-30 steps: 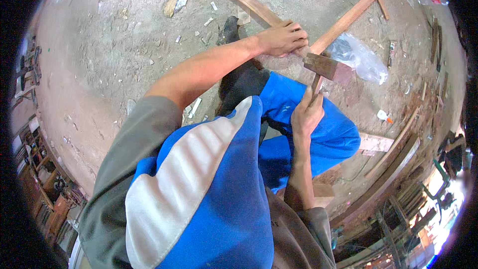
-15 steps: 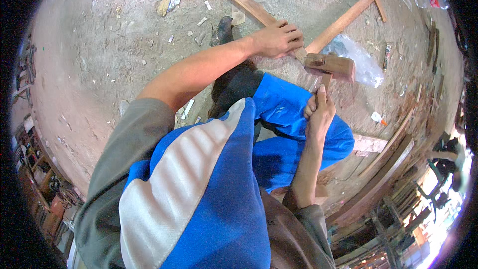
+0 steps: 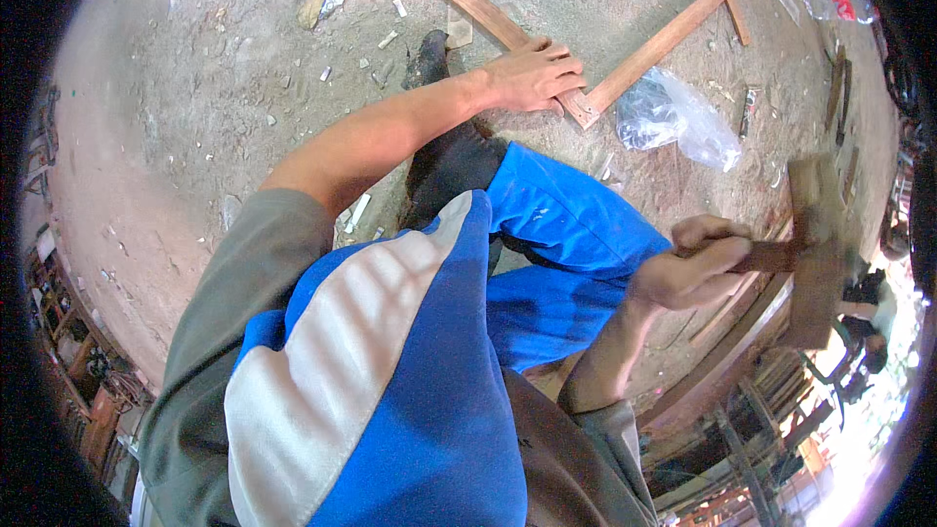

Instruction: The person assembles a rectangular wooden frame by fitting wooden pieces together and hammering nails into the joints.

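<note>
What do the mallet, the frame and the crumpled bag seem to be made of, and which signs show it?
Mallet: probably wood, dull brown, though blur hides any grain.
Frame: apparently unpainted wood, matte reddish-brown with faint streaks.
Bag: likely thin plastic, glossy, see-through and wrinkled.

A hand could pass over the floor point(image 3: 576, 15) between the left wooden batten point(image 3: 468, 0) and right wooden batten point(image 3: 664, 44). The left hand point(image 3: 535, 75) blocks the left batten near their corner. Rightward, a crumpled plastic bag point(image 3: 678, 122) and raised wooden mallet point(image 3: 815, 263) obstruct; nearer, a blue trouser leg point(image 3: 576, 210) does.
</note>
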